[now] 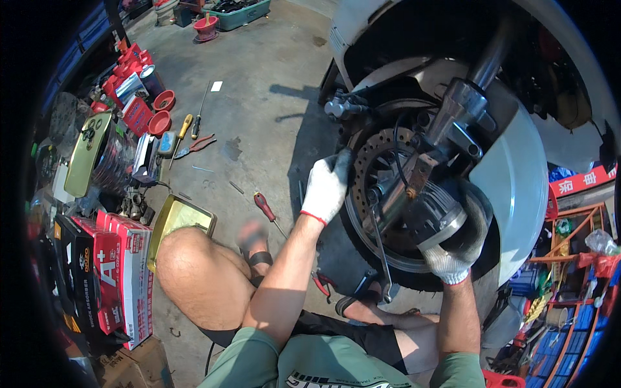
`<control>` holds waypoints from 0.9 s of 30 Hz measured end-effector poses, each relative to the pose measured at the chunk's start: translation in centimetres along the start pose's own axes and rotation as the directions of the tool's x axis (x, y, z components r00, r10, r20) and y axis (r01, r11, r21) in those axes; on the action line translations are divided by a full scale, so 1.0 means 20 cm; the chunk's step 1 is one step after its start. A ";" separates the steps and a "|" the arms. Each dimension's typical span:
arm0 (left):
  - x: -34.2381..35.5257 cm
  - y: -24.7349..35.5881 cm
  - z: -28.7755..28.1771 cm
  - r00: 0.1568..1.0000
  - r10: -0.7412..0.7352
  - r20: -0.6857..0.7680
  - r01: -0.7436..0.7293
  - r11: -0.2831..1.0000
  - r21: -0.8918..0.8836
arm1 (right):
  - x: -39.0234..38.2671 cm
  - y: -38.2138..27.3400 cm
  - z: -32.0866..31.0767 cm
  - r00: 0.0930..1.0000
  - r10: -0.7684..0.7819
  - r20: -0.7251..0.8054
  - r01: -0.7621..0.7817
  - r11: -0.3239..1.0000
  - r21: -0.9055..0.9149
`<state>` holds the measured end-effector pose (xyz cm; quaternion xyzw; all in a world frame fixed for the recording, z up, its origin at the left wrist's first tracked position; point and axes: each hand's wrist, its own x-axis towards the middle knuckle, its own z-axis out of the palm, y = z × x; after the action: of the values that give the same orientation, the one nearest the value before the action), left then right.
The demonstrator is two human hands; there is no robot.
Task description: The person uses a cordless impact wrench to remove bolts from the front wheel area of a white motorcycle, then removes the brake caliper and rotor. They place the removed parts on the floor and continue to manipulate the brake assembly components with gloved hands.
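Note:
My left hand (326,181), in a white glove with dirty fingertips, is closed at the left edge of the black tyre (414,279) of a wheel under white bodywork. My gloved right hand (459,239) is curved round a finned metal housing (430,210) beside the wheel. Between my hands are a perforated brake disc (381,145), a bracket and a long combination wrench (381,258) slanting down over the rim. A chrome fork tube (485,64) rises to the upper right. A red-handled screwdriver (264,205) and red pliers (323,283) lie on the floor near my left arm.
Bottles, red bowls (160,121), screwdrivers, pliers (194,145) and an olive metal tray (206,216) lie on the concrete at the left, with boxes (119,278) nearer me. An orange rack (566,258) of blue bins stands at the right. My knee and sandalled feet are low in view.

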<state>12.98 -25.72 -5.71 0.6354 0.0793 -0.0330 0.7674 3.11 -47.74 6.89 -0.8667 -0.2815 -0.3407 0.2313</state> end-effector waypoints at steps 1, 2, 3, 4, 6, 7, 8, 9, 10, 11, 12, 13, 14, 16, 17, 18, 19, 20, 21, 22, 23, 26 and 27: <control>-0.07 0.07 -0.02 1.000 -0.011 0.009 0.009 0.983 0.182 | 0.02 -0.01 0.01 1.000 -0.022 -0.008 0.022 1.000 0.016; -0.14 0.11 0.00 0.996 -0.093 0.006 0.088 0.962 0.258 | 0.01 0.00 0.00 1.000 0.004 0.003 -0.004 0.998 0.057; -0.21 0.14 -0.03 0.987 -0.127 0.102 0.079 0.921 0.381 | 0.00 0.00 0.00 0.999 0.030 0.014 -0.031 0.995 0.097; -0.26 0.18 -0.07 0.940 -0.248 0.234 0.146 0.913 0.380 | 0.01 -0.01 0.00 1.000 0.019 0.016 -0.020 0.996 0.087; -0.37 0.23 -0.08 0.807 -0.384 0.449 0.295 0.920 0.258 | 0.06 -0.04 0.00 1.000 0.009 0.018 -0.010 0.998 0.062; -0.45 0.25 -0.09 0.756 -0.384 0.530 0.380 0.917 0.122 | 0.08 -0.05 0.00 1.000 -0.008 0.027 0.007 0.999 0.044; -0.49 0.22 -0.04 0.726 -0.342 0.596 0.468 0.882 -0.063 | 0.09 -0.05 -0.01 0.999 -0.021 0.038 0.020 1.000 0.021; -0.52 0.21 -0.02 0.731 -0.301 0.612 0.495 0.851 -0.173 | 0.09 -0.05 -0.02 0.998 -0.033 0.049 0.034 0.999 -0.001; -0.56 0.21 0.03 0.766 -0.236 0.597 0.486 0.822 -0.298 | 0.09 -0.05 -0.03 0.997 -0.021 0.068 0.022 1.000 -0.014; -0.57 0.21 0.07 0.801 -0.174 0.573 0.468 0.778 -0.418 | 0.09 -0.04 -0.02 0.998 -0.022 0.064 0.024 1.000 -0.017; -0.60 0.22 0.04 0.773 -0.180 0.608 0.532 0.707 -0.467 | 0.09 -0.04 -0.02 0.998 -0.024 0.060 0.026 0.999 -0.020; -0.64 0.29 0.06 0.782 -0.114 0.613 0.518 0.665 -0.538 | 0.08 -0.03 -0.02 0.998 -0.025 0.057 0.026 0.999 -0.025; -0.66 0.32 0.06 0.837 -0.119 0.535 0.431 0.745 -0.509 | 0.07 -0.03 -0.02 0.998 -0.021 0.056 0.021 1.000 -0.011; -0.62 0.33 0.03 0.932 -0.057 0.358 0.231 0.855 -0.465 | 0.06 -0.02 -0.02 0.999 -0.013 0.051 0.012 1.000 0.018; -0.54 0.28 -0.01 0.964 0.006 0.267 0.120 0.884 -0.453 | 0.05 -0.01 -0.02 0.999 -0.013 0.046 0.013 1.000 0.001; -0.43 0.19 -0.03 0.985 -0.100 0.137 0.147 0.910 -0.387 | 0.04 -0.01 -0.03 0.999 -0.009 0.043 0.010 1.000 -0.020; -0.30 0.06 -0.05 0.976 -0.192 -0.103 0.128 0.888 -0.442 | 0.05 -0.02 -0.03 0.999 -0.014 0.036 0.015 0.999 -0.030; -0.18 -0.06 -0.10 0.927 -0.258 -0.272 0.159 0.927 -0.339 | 0.04 -0.02 -0.02 1.000 -0.003 0.021 0.002 1.000 0.018; -0.05 -0.26 -0.19 0.871 -0.302 -0.388 0.193 0.936 -0.294 | 0.06 -0.04 -0.01 1.000 -0.010 0.026 0.010 1.000 0.020; 0.07 -0.46 -0.29 0.788 -0.381 -0.483 0.299 0.924 -0.241 | 0.07 -0.05 -0.02 0.999 -0.019 0.033 0.018 1.000 0.015; 0.20 -0.74 -0.48 0.738 -0.299 -0.605 0.355 0.934 -0.029 | 0.10 -0.07 0.00 0.998 -0.044 0.037 0.043 0.999 0.032; 0.40 -1.08 -0.73 0.687 -0.254 -0.681 0.590 0.742 0.318 | 0.08 -0.05 0.00 0.998 -0.026 0.051 0.027 1.000 -0.011; 0.45 -1.13 -0.81 0.678 -0.249 -0.691 0.628 0.684 0.370 | 0.07 -0.04 0.00 0.999 -0.018 0.044 0.018 1.000 -0.002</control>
<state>17.08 -13.78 -31.99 0.7734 0.4579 -0.0504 0.4355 3.48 -46.72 8.07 -0.8717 -0.2939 -0.3237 0.2211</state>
